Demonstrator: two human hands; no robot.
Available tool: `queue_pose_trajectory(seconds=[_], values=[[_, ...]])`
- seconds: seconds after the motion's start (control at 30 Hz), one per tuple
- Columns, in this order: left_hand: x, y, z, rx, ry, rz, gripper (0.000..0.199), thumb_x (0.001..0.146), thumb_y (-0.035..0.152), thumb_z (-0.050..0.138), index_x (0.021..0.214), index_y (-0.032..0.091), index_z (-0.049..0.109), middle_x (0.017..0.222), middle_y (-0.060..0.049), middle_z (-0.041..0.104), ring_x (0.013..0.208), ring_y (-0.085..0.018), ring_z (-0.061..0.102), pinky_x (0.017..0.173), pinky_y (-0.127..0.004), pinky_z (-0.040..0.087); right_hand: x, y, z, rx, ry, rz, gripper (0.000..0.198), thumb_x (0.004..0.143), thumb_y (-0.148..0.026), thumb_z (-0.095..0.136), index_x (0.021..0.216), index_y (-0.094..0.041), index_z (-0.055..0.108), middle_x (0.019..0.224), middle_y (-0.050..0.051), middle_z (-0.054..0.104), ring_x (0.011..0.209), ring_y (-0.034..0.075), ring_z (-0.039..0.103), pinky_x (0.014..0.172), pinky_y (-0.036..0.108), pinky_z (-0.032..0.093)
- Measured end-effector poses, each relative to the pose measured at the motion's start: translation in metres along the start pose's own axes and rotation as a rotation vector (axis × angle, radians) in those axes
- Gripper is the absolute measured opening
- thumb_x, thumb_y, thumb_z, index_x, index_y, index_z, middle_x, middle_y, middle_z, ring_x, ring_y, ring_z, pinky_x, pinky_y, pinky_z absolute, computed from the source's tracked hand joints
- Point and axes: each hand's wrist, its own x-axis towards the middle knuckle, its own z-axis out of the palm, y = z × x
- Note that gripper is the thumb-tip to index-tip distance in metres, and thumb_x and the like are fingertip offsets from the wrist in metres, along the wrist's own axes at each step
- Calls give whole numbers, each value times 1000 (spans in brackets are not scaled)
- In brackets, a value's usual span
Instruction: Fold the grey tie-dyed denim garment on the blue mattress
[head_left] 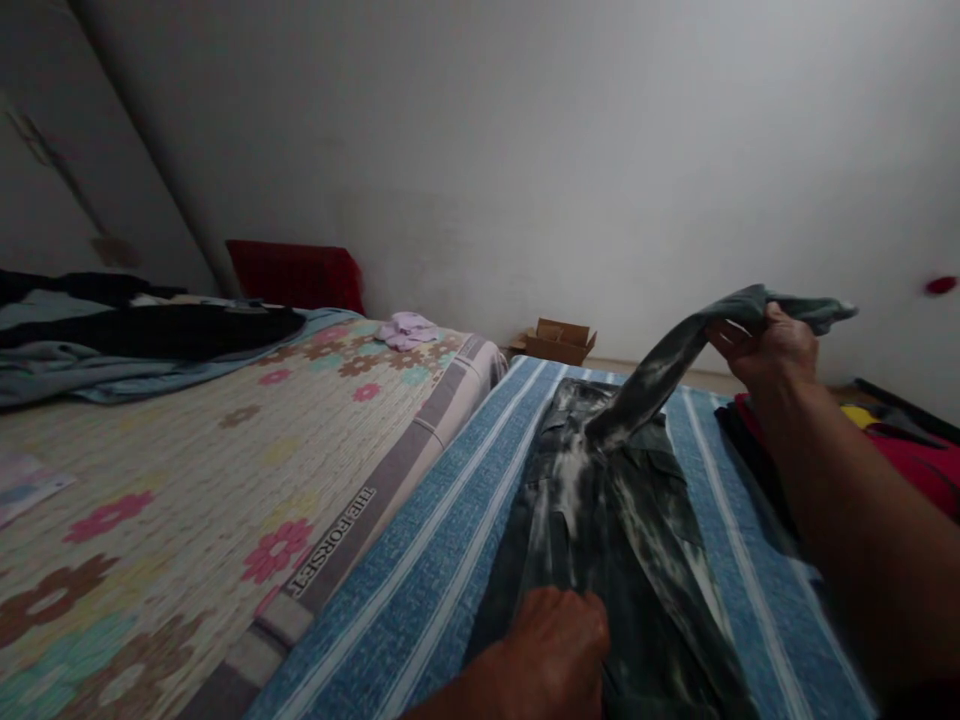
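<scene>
Beside a cream, flower-printed bedcover (202,450), a blue, white-striped bedspread (420,560) carries creased, dark grey-green, white-mottled cloth trousers (600,510). The left hand (559,635) curls over them; whether its fingers pinch cloth, I cannot tell. The right hand (772,350) pinches their raised, twisted length between its fingers.

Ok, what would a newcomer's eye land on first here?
First, the dark, pale-streaked trousers on the blue striped sheet, with a length of dark cloth raised from them in the right hand; the left hand is a fist over their nearer part. Then the flowered bedspread at left, with a deep red object near the wall.
</scene>
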Motion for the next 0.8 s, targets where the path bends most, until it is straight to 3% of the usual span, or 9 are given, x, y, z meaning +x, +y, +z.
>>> queue_pose_trajectory(seconds=[0.3,0.43,0.67,0.8], values=[[9,-18,19,-43,-33,-7,17,82,24,47,91,17,60,90,-10,68,88,-27,65,76,-37,49,4,24,-63,-63,148,116,26,95,-23,32,79,-21,52,68,-2,61,69,17,67,60,34,57],[7,-18,20,-56,-13,-12,13,81,26,50,86,19,60,85,-6,67,85,-24,64,73,-33,47,1,22,-72,-79,133,128,29,96,-25,30,77,-20,52,65,-2,60,65,16,65,61,32,56],[2,-24,30,-127,50,47,24,85,42,54,83,19,58,80,-3,64,76,-20,61,66,-28,44,-12,21,-82,-191,153,136,30,96,-28,30,81,-21,55,61,0,63,61,18,65,67,35,54],[-9,-27,44,-179,195,76,21,87,37,53,87,17,58,84,-4,62,80,-19,59,70,-28,44,-15,22,-93,-236,181,194,36,97,-34,24,82,-23,55,63,2,65,64,19,65,64,34,54]])
